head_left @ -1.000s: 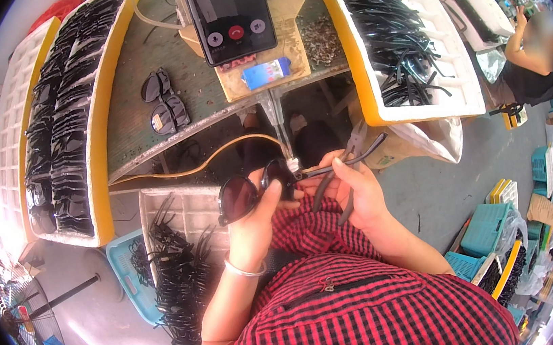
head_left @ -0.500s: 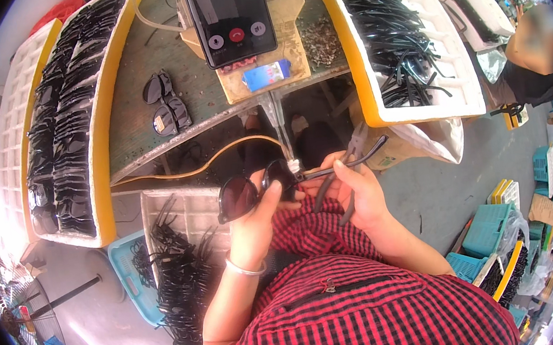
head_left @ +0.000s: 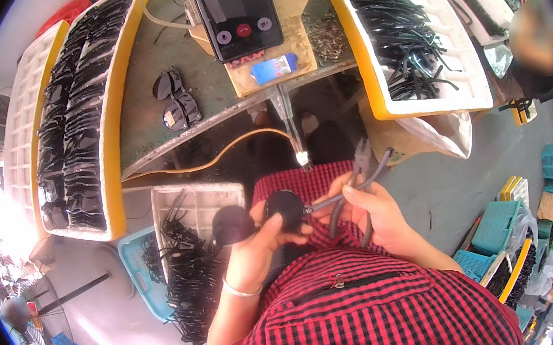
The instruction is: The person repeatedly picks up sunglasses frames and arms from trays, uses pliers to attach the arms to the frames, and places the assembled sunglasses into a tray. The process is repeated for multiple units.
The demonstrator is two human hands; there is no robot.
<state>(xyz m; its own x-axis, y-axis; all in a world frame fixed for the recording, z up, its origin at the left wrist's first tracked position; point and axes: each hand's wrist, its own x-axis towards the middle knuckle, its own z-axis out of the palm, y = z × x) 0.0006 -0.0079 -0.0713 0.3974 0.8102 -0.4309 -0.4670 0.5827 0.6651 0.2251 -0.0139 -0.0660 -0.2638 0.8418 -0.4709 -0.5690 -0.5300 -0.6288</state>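
A pair of sunglasses with round dark lenses [head_left: 233, 224] is held over my lap, a little blurred. My left hand [head_left: 257, 246] grips its front, thumb on the lens nearer the middle. Reaching rightward from that lens is a dark temple arm [head_left: 377, 173], which my right hand [head_left: 375, 210] pinches. The same hand keeps a pair of grey-handled pliers [head_left: 360, 157] tucked in its fingers, jaws pointing up and away. Just beyond the glasses, a narrow metal fixture [head_left: 302, 156] hangs from the bench edge, apart from both hands.
Another pair of sunglasses [head_left: 177, 100] lies on the bench [head_left: 143, 136], near a phone [head_left: 238, 16] and a blue packet [head_left: 274, 68]. Foam trays of dark eyewear parts flank it, left [head_left: 114, 184] and right [head_left: 366, 73]. A tray of temples [head_left: 201, 198] sits at lower left. A person [head_left: 541, 40] is at right.
Both hands have drawn the sunglasses down toward my lap, away from the metal fixture at the bench edge. The pliers stay in my right hand, and the whole view has shifted slightly.
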